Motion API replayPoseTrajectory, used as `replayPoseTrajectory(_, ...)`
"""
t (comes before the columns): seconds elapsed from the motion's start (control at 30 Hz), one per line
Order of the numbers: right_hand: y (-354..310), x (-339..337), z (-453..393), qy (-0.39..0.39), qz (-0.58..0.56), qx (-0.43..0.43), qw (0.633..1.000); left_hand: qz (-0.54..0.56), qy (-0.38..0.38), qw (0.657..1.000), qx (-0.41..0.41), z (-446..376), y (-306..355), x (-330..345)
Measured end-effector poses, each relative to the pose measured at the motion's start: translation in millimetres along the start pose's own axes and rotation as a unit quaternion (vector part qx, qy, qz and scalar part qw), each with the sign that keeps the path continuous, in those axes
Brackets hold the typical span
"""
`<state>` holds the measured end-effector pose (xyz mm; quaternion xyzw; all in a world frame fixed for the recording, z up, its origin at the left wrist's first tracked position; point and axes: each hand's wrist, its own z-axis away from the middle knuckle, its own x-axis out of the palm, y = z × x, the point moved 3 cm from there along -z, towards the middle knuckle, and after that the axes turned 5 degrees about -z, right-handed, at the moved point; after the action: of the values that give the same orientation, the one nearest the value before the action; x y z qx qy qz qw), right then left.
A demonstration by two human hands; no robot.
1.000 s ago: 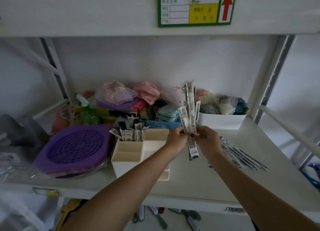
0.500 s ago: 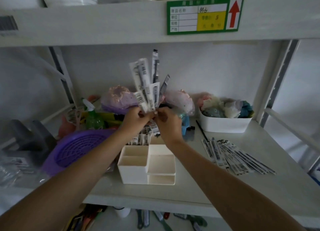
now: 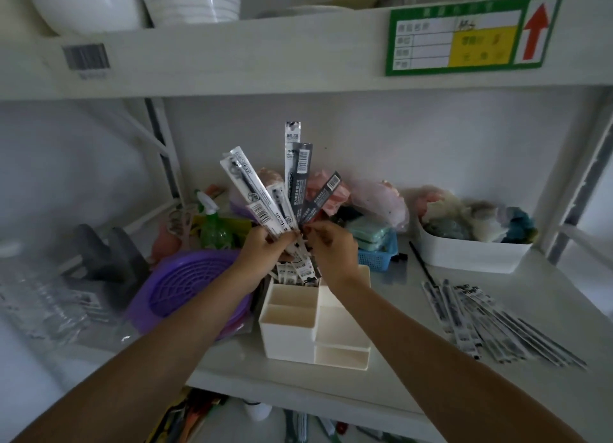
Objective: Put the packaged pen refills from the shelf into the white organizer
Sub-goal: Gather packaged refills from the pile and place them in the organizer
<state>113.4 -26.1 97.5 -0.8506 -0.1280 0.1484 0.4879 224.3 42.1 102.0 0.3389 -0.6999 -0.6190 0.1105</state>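
A fanned bunch of packaged pen refills [image 3: 292, 190] stands upright above the white organizer [image 3: 311, 329], which sits mid-shelf with several compartments. My left hand [image 3: 265, 253] grips the bunch near its lower end. My right hand [image 3: 331, 250] pinches the same bunch from the right. The bunch's bottom tips hang just over the organizer's back compartment, where more refill packs [image 3: 293, 275] stand. Another pile of packaged refills [image 3: 491, 323] lies flat on the shelf to the right.
A purple round strainer [image 3: 185, 293] lies left of the organizer, a green spray bottle [image 3: 212, 227] behind it. A white bin [image 3: 471, 253] of soft items stands at the back right, a small blue basket [image 3: 374, 260] beside it. An upper shelf board [image 3: 265, 54] runs overhead.
Both hands carried the bunch of refills left from the shelf's middle to above the organizer's back compartment. The bunch has fanned out wider.
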Motion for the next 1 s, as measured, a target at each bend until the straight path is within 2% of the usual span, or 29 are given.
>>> replayPoseTrajectory(0.07, 0.2, 0.8, -5.3, 0.015, -0.045, 0.052, 0.998, 0.011, -0.006, 1.000, 0.003, -1.1, -0.6, 0.6)
replayPoseTrajectory(0.17, -0.5, 1.2, -14.5, 0.045, -0.163, 0.152, 0.974, 0.009, -0.031, 0.999, 0.000, -3.7, -2.1, -0.3)
replayPoseTrajectory(0.27, -2.1, -0.8, -22.2, 0.016, -0.216, 0.183, 0.959, -0.016, -0.068, 0.998, -0.006, -6.0, -5.1, -1.4)
replayPoseTrajectory(0.33, -5.8, -2.0, -26.0, -0.018, -0.211, 0.155, 0.965, -0.039, -0.087, 0.995, -0.007, -7.4, -8.1, -2.0)
replayPoseTrajectory(0.47, -19.2, 0.8, -32.3, -0.075, -0.086, 0.062, 0.992, -0.108, -0.121, 0.987, 0.003, -8.6, -8.4, 1.5)
replayPoseTrajectory(0.67, -33.9, 5.9, -36.9, -0.118, 0.041, 0.000, 0.992, -0.250, -0.147, 0.956, 0.054, -16.2, 10.5, 4.2)
replayPoseTrajectory(0.73, -38.1, 9.3, -37.5, -0.112, 0.072, -0.002, 0.991, -0.288, -0.139, 0.944, 0.085, -19.1, 16.7, 9.1)
replayPoseTrajectory(0.9, -43.6, 8.2, -37.6, -0.067, 0.132, -0.074, 0.986, -0.336, -0.136, 0.927, 0.098, -21.2, 21.6, 16.6)
replayPoseTrajectory(1.0, -39.3, 6.4, -36.6, -0.052, 0.144, -0.081, 0.985, -0.350, -0.129, 0.922, 0.103, -21.7, 17.3, 18.9)
